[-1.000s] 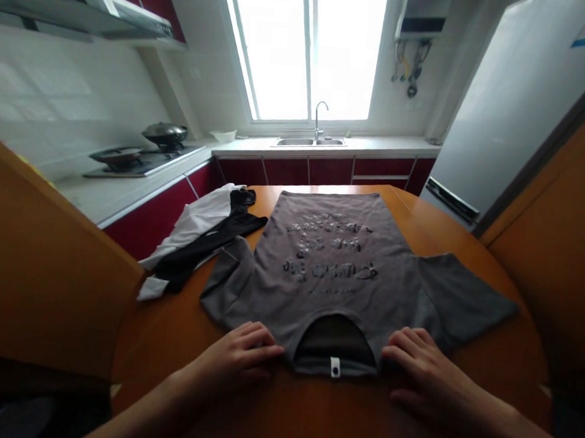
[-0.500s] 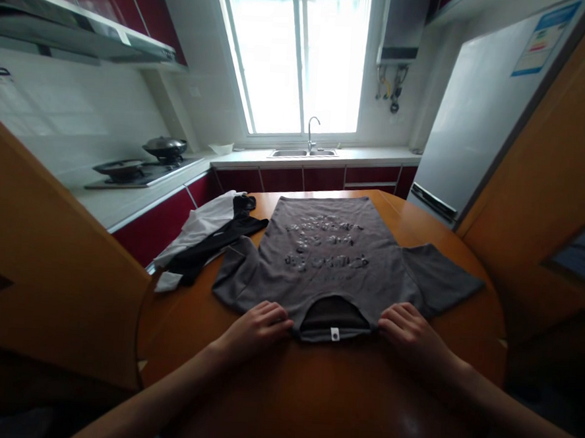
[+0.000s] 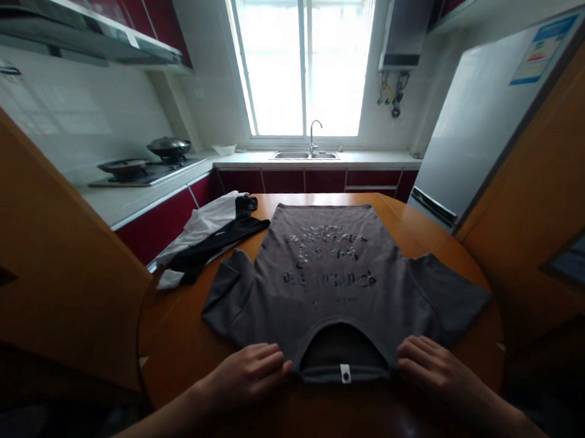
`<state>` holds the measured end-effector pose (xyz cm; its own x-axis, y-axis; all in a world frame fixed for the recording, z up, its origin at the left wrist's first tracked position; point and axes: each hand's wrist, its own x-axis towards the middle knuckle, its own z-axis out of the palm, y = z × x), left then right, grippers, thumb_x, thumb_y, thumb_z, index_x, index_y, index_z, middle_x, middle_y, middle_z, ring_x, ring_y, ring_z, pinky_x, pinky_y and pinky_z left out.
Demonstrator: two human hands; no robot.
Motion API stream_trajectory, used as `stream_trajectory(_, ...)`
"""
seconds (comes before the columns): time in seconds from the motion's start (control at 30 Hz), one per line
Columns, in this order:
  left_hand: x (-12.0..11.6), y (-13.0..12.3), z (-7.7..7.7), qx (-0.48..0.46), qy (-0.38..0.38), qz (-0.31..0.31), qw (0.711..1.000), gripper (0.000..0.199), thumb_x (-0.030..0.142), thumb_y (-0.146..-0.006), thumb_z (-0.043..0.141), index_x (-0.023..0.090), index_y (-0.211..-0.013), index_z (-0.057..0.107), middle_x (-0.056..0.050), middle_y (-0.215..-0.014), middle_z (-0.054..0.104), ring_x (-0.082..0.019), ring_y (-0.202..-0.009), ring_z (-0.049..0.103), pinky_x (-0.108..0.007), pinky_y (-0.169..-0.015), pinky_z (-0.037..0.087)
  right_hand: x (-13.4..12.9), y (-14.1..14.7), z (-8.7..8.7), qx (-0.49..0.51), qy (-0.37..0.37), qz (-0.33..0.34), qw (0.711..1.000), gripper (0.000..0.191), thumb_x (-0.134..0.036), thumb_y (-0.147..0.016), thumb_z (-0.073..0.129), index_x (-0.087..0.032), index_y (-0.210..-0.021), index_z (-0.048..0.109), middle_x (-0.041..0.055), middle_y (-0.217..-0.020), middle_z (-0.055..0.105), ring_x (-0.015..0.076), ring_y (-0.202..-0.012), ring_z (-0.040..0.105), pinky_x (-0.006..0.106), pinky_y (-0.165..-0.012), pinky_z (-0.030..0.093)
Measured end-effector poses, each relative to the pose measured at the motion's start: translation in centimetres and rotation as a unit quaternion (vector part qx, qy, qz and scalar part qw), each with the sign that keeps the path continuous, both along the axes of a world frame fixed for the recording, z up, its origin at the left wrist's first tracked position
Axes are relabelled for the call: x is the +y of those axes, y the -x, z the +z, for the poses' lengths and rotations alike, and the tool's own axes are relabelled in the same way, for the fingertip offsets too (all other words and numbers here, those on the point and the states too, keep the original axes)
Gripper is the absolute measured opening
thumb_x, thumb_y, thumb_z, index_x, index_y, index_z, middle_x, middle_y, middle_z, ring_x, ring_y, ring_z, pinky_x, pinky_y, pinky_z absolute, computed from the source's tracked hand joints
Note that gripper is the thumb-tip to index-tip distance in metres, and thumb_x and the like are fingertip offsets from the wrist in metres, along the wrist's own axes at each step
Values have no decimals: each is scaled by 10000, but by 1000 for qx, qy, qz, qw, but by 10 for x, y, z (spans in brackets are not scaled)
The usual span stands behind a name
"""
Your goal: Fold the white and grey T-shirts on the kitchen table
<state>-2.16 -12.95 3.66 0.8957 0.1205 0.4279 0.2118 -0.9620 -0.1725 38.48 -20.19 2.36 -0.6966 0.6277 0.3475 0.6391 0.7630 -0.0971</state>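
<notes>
A dark grey T-shirt (image 3: 337,301) with raised shiny lettering lies spread out, its collar toward me and its hem at the far side. My left hand (image 3: 253,372) pinches the shoulder fabric just left of the collar. On the other side of the neck opening, my right hand (image 3: 435,366) grips the right shoulder edge with closed fingers. A small white label (image 3: 345,373) shows inside the collar. The left sleeve is bunched and folded, while the right sleeve lies flatter and points outward.
The shirt rests on a round wooden table (image 3: 176,344). Black and white garments (image 3: 212,234) lie crumpled at its left edge. Beyond are a counter with a sink (image 3: 303,155), a stove with two pans (image 3: 169,147), and a fridge (image 3: 487,112) at right.
Both hands have drawn the T-shirt's collar end toward me. The hem has slid slightly nearer too, and the hands are a little farther apart.
</notes>
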Motion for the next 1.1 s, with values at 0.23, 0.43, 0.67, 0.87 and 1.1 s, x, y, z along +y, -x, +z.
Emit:
stream_trajectory(0.23,7,13,5,-24,126,46,991,187,285,-994,563,174,-1132,623,-47,-850,639,-156,-736,608,-277,-658,514,5,9,14,-6,94,-30,995,90,-253,-950,613,-206,-873,615,53,-932,636,196,-849,583,332,-762,463)
stream_trajectory(0.43,94,56,26,-194,174,419,870,257,305,-970,507,175,-1106,683,-92,-1074,659,-232,-1013,632,-340,-940,492,74,82,50,105,97,-17,990,146,-276,-992,543,-214,-1033,669,86,-1087,650,216,-1013,588,372,-908,492)
stream_trajectory(0.67,131,99,-2,-151,192,664,706,640,476,-816,705,101,-1322,595,-184,-1174,605,-343,-1133,600,-406,-999,453,163,221,25,58,109,4,992,420,-340,-990,503,-164,-1363,588,146,-1452,531,296,-1360,450,469,-1123,377)
stream_trajectory(0.87,126,122,-17,-253,285,615,690,261,212,-776,666,123,-1014,728,-110,-920,733,-243,-871,695,-286,-804,504,169,268,-10,11,179,5,984,745,-539,-1001,382,-67,-1568,282,197,-1639,205,316,-1529,153,569,-1213,161)
stream_trajectory(1.1,115,140,-7,-374,232,640,630,238,233,-817,543,134,-962,704,-94,-907,754,-222,-831,711,-258,-718,512,167,272,-17,-10,152,51,987,799,-632,-986,338,-89,-1571,290,181,-1649,149,293,-1543,78,574,-1226,25)
